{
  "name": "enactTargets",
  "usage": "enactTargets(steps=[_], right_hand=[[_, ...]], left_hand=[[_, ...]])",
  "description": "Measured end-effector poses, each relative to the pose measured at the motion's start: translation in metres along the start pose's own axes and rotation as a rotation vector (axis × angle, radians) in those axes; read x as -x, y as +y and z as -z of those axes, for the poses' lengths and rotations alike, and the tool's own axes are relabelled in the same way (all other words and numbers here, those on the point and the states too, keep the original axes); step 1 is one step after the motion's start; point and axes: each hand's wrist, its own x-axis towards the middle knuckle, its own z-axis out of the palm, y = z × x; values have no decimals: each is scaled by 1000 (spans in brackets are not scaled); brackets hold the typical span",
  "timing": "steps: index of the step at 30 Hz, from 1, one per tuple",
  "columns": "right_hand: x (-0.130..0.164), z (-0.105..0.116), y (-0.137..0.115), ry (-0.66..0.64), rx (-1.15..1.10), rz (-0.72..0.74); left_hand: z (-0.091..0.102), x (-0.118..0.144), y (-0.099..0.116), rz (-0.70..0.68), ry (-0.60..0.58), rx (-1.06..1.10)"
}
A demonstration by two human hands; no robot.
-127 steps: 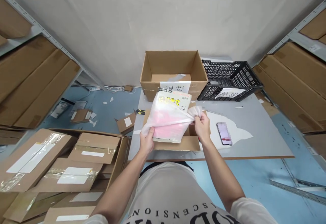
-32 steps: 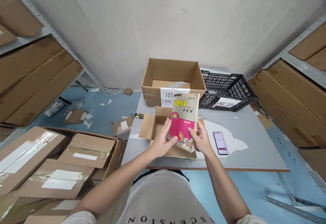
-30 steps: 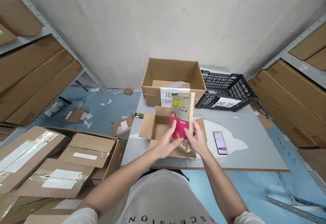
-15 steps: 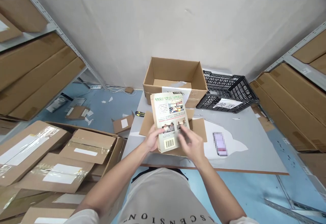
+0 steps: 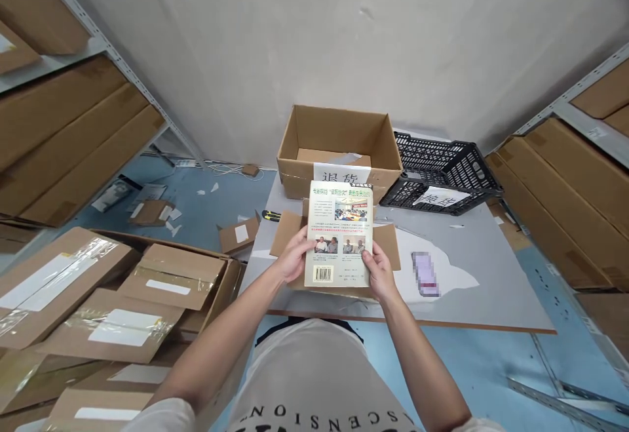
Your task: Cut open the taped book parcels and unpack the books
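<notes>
A book (image 5: 340, 238) with a pale back cover, small photos and a barcode is held up in front of me. My left hand (image 5: 295, 254) grips its left edge, thumb on the cover. On the opposite edge, my right hand (image 5: 381, 271) is closed round it the same way, fingers behind. Below and behind the book stands a small open cardboard box (image 5: 388, 243) with its flaps spread, largely hidden by the book. A bigger open carton (image 5: 289, 179) with a paper sign on its front is just beyond.
On the table (image 5: 491, 307) lie a phone (image 5: 425, 274) on white paper and a yellow-black cutter (image 5: 271, 216). A black plastic crate (image 5: 437, 163) sits at the back right. To the left, a large carton (image 5: 228, 294) is full of taped parcels. Shelves with boxes flank both sides.
The book has turned from tilted to nearly upright and square to me. My right hand, blurred over the cover before, now holds the book's right edge.
</notes>
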Motion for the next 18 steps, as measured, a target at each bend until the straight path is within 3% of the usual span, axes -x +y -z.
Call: enactTargets(steps=[4,9,16,18], right_hand=[[-3,5,7,57,17,29],[-6,6,9,50,9,17],[-12,7,-2,69,55,52],[-14,9,-8,66,74,69]], left_hand=[[1,-2,4,-36,-37,-134],[4,-5,2,-22,-50,-137],[7,-18,2,-15,-86,-145],[11,-22,-1,-29,-40,-150]])
